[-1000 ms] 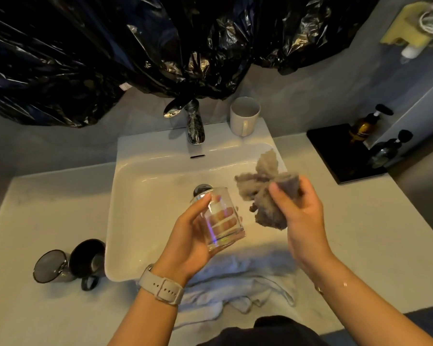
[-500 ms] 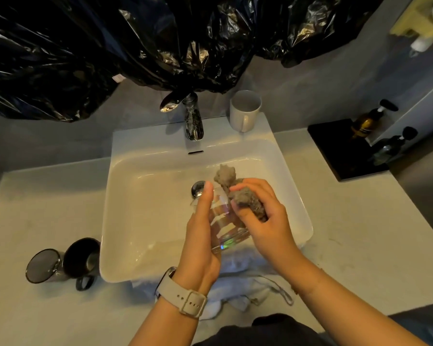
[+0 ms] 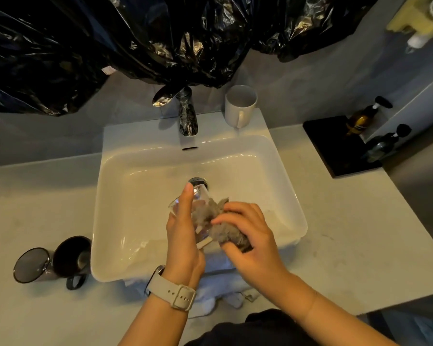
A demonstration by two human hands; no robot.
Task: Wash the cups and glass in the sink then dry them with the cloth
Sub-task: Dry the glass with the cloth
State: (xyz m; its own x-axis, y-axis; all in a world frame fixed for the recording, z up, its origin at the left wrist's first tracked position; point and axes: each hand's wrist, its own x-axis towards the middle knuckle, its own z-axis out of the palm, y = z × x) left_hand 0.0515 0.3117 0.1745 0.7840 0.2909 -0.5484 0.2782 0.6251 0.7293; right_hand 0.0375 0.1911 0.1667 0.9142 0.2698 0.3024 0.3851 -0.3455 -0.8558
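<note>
Clear glass point(image 3: 198, 213) in left hand point(image 3: 183, 236), fuzzy grey cloth point(image 3: 220, 228) seemingly inside

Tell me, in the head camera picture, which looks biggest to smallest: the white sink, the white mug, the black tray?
1. White ceramic sink
2. Flat black tray
3. White ceramic mug

All three sit at similar distances, so this order looks safe.

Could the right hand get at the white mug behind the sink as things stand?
Probably not yet. The right hand grips the grey cloth pushed into the glass that the left hand holds. The path over the sink to the white mug looks unobstructed once it lets go.
</note>
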